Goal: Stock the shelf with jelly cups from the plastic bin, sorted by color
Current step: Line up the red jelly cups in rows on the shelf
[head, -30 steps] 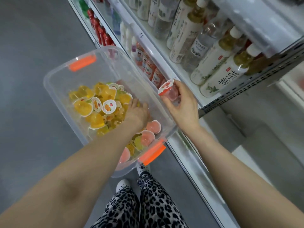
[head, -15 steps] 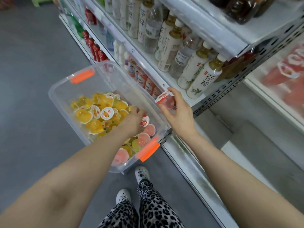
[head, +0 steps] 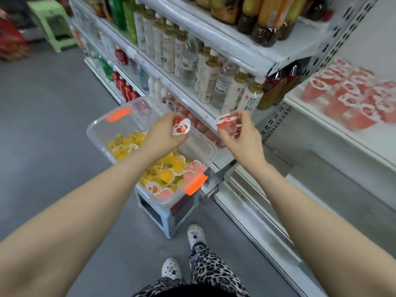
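A clear plastic bin (head: 100,133) with orange latches stands on a small stool and holds several yellow, pink and green jelly cups (head: 169,174). My left hand (head: 162,136) is raised above the bin and grips a red-lidded jelly cup (head: 181,126). My right hand (head: 242,138) pinches another red jelly cup (head: 227,123) beside the shelf edge. On the white shelf (head: 368,140) at the right, several red jelly cups (head: 351,97) stand in a group.
Drink bottles (head: 214,78) fill the shelves behind my hands. The light-blue stool (head: 169,217) carries the bin. My feet in white shoes (head: 195,232) stand on the grey floor. A green stool (head: 53,24) is at the far left.
My left hand has come up out of the bin with a red cup. The view has swung up and right, showing the shelf with red cups. My right hand still holds its cup.
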Action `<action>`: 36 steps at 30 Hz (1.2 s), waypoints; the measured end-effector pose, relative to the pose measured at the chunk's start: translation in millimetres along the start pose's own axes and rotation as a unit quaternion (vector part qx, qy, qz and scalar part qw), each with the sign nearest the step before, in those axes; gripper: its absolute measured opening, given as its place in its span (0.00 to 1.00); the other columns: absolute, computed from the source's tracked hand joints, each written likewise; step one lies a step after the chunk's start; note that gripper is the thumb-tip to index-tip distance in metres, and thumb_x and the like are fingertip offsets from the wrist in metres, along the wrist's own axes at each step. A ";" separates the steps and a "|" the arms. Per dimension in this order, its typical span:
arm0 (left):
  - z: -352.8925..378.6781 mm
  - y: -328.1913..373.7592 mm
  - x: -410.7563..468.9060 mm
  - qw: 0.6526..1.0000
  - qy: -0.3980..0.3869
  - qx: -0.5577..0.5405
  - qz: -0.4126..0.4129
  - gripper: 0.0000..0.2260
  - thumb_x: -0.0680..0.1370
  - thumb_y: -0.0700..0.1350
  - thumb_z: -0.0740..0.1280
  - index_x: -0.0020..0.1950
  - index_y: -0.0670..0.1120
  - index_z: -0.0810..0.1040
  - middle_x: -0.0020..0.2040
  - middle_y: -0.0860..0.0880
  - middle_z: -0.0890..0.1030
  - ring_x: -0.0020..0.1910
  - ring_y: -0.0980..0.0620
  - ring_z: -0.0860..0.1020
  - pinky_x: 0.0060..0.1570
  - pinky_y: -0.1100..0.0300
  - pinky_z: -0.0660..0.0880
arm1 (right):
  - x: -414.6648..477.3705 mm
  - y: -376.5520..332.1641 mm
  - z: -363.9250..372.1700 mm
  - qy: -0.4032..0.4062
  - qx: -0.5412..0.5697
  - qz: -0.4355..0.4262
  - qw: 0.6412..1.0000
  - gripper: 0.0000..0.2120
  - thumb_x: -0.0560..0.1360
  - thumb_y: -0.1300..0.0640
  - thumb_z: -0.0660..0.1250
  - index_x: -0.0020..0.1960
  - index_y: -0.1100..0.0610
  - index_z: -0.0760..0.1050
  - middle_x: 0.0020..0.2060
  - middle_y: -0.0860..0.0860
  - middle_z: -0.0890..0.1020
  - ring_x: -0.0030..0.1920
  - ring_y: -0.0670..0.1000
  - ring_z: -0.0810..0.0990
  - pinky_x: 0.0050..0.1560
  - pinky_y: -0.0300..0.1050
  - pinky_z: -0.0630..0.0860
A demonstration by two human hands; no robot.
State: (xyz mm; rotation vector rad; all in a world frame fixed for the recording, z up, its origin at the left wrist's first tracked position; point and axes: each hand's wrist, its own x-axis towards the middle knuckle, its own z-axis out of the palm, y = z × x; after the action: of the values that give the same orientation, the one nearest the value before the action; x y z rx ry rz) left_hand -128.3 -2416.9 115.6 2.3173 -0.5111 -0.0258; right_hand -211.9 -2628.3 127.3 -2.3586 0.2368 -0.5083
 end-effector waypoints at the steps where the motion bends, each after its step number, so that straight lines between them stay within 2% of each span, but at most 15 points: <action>1: -5.1 10.8 0.5 1.000 0.006 -0.007 0.011 0.21 0.73 0.53 0.72 0.63 0.47 0.74 0.56 0.50 0.80 0.54 0.50 0.77 0.55 0.55 0.74 | -3.0 -2.0 -9.1 0.015 0.001 0.001 1.000 0.20 0.73 0.43 0.69 0.60 0.47 0.66 0.46 0.48 0.81 0.45 0.51 0.80 0.49 0.53 0.78; 4: -10.1 41.7 2.5 0.999 0.014 -0.020 0.044 0.21 0.72 0.55 0.72 0.62 0.49 0.76 0.57 0.51 0.80 0.56 0.51 0.78 0.57 0.55 0.74 | -11.7 -5.1 -38.7 0.055 0.008 0.008 0.998 0.20 0.72 0.43 0.70 0.58 0.48 0.65 0.46 0.46 0.82 0.44 0.49 0.81 0.49 0.53 0.78; 8: -1.6 89.5 4.1 0.996 -0.002 -0.005 0.089 0.22 0.70 0.58 0.73 0.61 0.50 0.76 0.55 0.53 0.79 0.51 0.54 0.77 0.49 0.59 0.72 | -25.7 -2.6 -86.9 0.096 0.014 0.011 0.995 0.20 0.72 0.45 0.71 0.56 0.50 0.66 0.46 0.46 0.81 0.43 0.48 0.80 0.48 0.53 0.78; 12: 13.7 147.6 6.1 0.988 -0.015 0.009 0.151 0.23 0.71 0.59 0.73 0.61 0.51 0.76 0.53 0.55 0.77 0.49 0.57 0.74 0.47 0.60 0.69 | -38.7 13.9 -141.7 0.142 0.000 0.014 0.990 0.16 0.73 0.49 0.71 0.54 0.48 0.67 0.44 0.45 0.81 0.41 0.46 0.79 0.46 0.50 0.77; 15: 32.8 191.7 11.5 0.982 -0.038 -0.001 0.187 0.26 0.69 0.58 0.74 0.63 0.49 0.75 0.57 0.53 0.78 0.53 0.54 0.76 0.49 0.60 0.71 | -48.5 35.6 -189.4 0.179 -0.033 0.007 0.983 0.13 0.73 0.50 0.71 0.53 0.46 0.69 0.46 0.44 0.80 0.39 0.46 0.79 0.45 0.48 0.76; 17: 48.9 221.2 15.0 0.977 -0.057 -0.002 0.205 0.28 0.68 0.58 0.76 0.65 0.49 0.75 0.57 0.52 0.78 0.54 0.54 0.76 0.50 0.61 0.72 | -55.6 52.7 -221.1 0.205 -0.048 0.018 0.977 0.13 0.72 0.50 0.73 0.53 0.47 0.72 0.48 0.42 0.79 0.35 0.43 0.78 0.46 0.45 0.75; 20: 77.0 263.2 17.6 0.970 -0.075 -0.002 0.231 0.28 0.67 0.57 0.77 0.63 0.49 0.75 0.59 0.52 0.79 0.56 0.53 0.77 0.55 0.58 0.74 | -64.5 82.9 -266.3 0.220 -0.069 0.048 0.972 0.14 0.72 0.48 0.73 0.53 0.48 0.73 0.47 0.41 0.78 0.34 0.44 0.78 0.48 0.45 0.76; 23: 104.3 299.2 16.9 0.965 -0.079 0.001 0.251 0.27 0.68 0.58 0.76 0.63 0.50 0.76 0.60 0.53 0.79 0.57 0.54 0.76 0.56 0.57 0.73 | -67.2 112.8 -302.6 0.220 -0.089 0.085 0.968 0.14 0.71 0.47 0.72 0.53 0.45 0.73 0.50 0.45 0.78 0.41 0.48 0.81 0.54 0.51 0.77; 26: 129.5 324.2 18.6 0.961 -0.074 0.019 0.265 0.26 0.68 0.59 0.74 0.62 0.50 0.77 0.57 0.53 0.79 0.52 0.56 0.75 0.49 0.63 0.68 | -62.3 139.7 -323.6 0.198 -0.109 0.115 0.967 0.12 0.70 0.49 0.70 0.51 0.45 0.72 0.50 0.46 0.76 0.46 0.51 0.80 0.55 0.53 0.76; 29: 149.3 338.4 22.8 0.963 -0.069 0.041 0.256 0.26 0.67 0.62 0.73 0.59 0.51 0.77 0.52 0.56 0.77 0.49 0.57 0.74 0.48 0.59 0.71 | -51.3 159.7 -333.0 0.170 -0.111 0.120 0.972 0.12 0.68 0.52 0.69 0.49 0.46 0.71 0.49 0.46 0.77 0.49 0.51 0.77 0.52 0.49 0.74; 32: 162.5 346.2 27.6 0.960 -0.059 0.077 0.262 0.26 0.65 0.64 0.71 0.58 0.50 0.78 0.52 0.54 0.80 0.52 0.52 0.76 0.49 0.55 0.75 | -35.5 175.9 -334.8 0.131 -0.124 0.113 0.977 0.11 0.68 0.52 0.70 0.48 0.46 0.71 0.49 0.47 0.78 0.52 0.53 0.76 0.48 0.46 0.70; 36: 170.2 353.1 31.7 0.953 -0.046 0.117 0.274 0.23 0.66 0.64 0.69 0.52 0.51 0.80 0.49 0.52 0.80 0.51 0.50 0.75 0.49 0.52 0.75 | -12.8 188.6 -330.3 0.110 -0.133 0.123 0.977 0.11 0.69 0.52 0.70 0.51 0.49 0.73 0.51 0.49 0.77 0.51 0.51 0.76 0.49 0.43 0.68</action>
State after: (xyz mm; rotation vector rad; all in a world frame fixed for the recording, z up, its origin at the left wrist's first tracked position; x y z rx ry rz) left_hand -252.7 -2769.1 238.5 2.3260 -1.2471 0.2043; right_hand -368.2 -2962.8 219.6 -2.4798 0.7293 -0.6489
